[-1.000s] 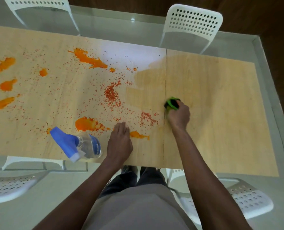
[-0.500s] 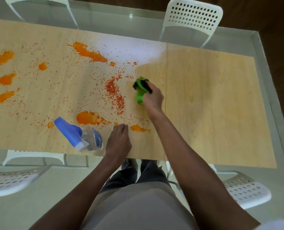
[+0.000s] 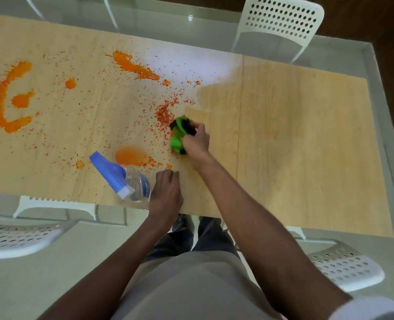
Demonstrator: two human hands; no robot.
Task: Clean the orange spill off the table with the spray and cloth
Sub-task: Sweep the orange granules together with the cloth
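My right hand (image 3: pixel 196 140) grips a bunched green and black cloth (image 3: pixel 178 135) and presses it on the wooden table top (image 3: pixel 306 135) at the right edge of the orange spill (image 3: pixel 166 112). Orange puddles and speckles cover the left half of the table, with a large puddle (image 3: pixel 130 155) near the front edge. A clear spray bottle with a blue trigger head (image 3: pixel 122 179) lies on its side near the front edge. My left hand (image 3: pixel 166 195) rests on the table beside the bottle, fingers bent at the tips, holding nothing.
The wooden boards lie on a glass table (image 3: pixel 385 93). White perforated chairs stand at the far right (image 3: pixel 283 19), the near left (image 3: pixel 18 239) and the near right (image 3: pixel 343 266). The right board looks wiped and damp.
My right hand has swept the cloth left from the board seam into the speckles, then back toward me. The left hand's fingers have curled a little; the bottle has not moved.
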